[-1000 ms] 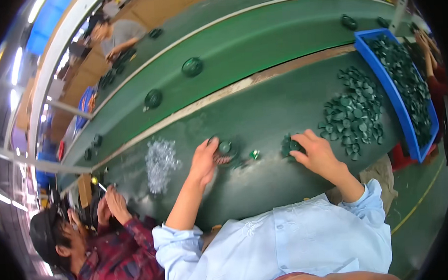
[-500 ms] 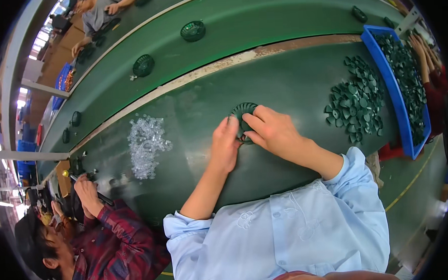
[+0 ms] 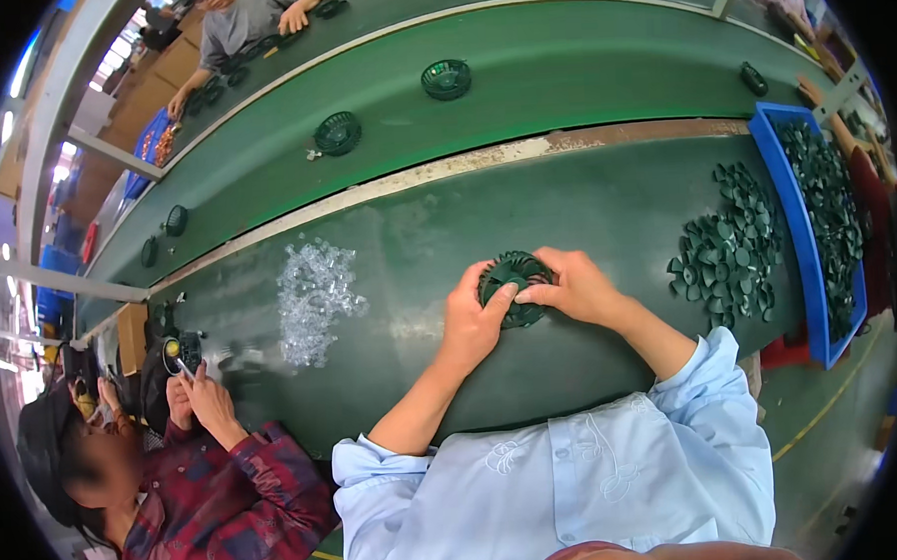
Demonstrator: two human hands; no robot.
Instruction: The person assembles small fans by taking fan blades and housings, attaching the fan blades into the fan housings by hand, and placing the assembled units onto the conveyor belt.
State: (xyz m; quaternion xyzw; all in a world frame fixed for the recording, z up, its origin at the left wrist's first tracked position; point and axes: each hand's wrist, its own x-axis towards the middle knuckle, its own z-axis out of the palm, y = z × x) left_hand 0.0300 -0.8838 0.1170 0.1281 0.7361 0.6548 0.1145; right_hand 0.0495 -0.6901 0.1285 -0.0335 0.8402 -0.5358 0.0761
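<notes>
Both my hands grip a round dark green fan housing [image 3: 498,270] with a slatted rim, held above the green work surface. My left hand [image 3: 473,324] wraps its left side, the thumb lying over the middle. From the right, my right hand [image 3: 584,292] holds the rim, and its thumb presses near the left one. Dark blade-like shapes show inside the ring; the thumbs partly cover them. Left of my hands lies a heap of small clear plastic pieces [image 3: 314,301]. To the right is a pile of small dark green blade-like parts [image 3: 729,248].
A blue tray [image 3: 792,215] full of dark green parts stands at the right edge. Beyond the worn ledge [image 3: 444,170], a green belt [image 3: 570,74] carries more round housings [image 3: 447,79]. At lower left a co-worker [image 3: 213,500] handles a tool; another sits across the belt.
The housing has been tilted so its inside faces up, and both thumbs have come onto its middle. The whole view has shifted, putting the scene lower and slightly right.
</notes>
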